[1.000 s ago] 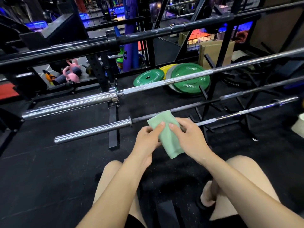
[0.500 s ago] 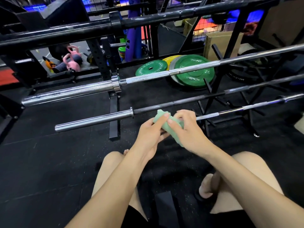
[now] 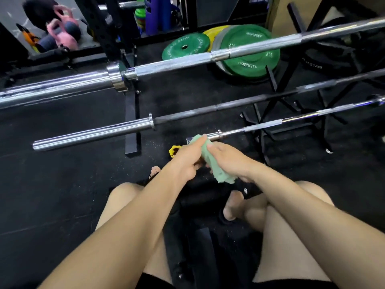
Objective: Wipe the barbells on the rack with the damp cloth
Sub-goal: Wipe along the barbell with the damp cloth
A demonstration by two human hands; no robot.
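Both hands meet over the green cloth (image 3: 210,159), just in front of the lowest barbell (image 3: 281,122) on the rack (image 3: 279,88). The left hand (image 3: 187,161) has its fingers curled round the upper part of the cloth, with a fingertip at the top edge near the bar's collar. The right hand (image 3: 231,161) lies against the cloth's other side, fingers fairly straight along it and the lower fold hanging out beneath the palm; whether its thumb pinches the cloth cannot be told. The cloth's upper end sits right at the near end of that lowest bar, and whether it touches the metal is not clear.

Above it a dark-shafted barbell (image 3: 187,115) and a thick chrome barbell (image 3: 166,65) run across the rack, each higher than the last. Green weight plates (image 3: 248,51) lean behind them on the black floor (image 3: 52,184). A yellow clip (image 3: 173,150) lies on the floor just left of the left hand. Pink kettlebells (image 3: 62,32) stand at the far left.
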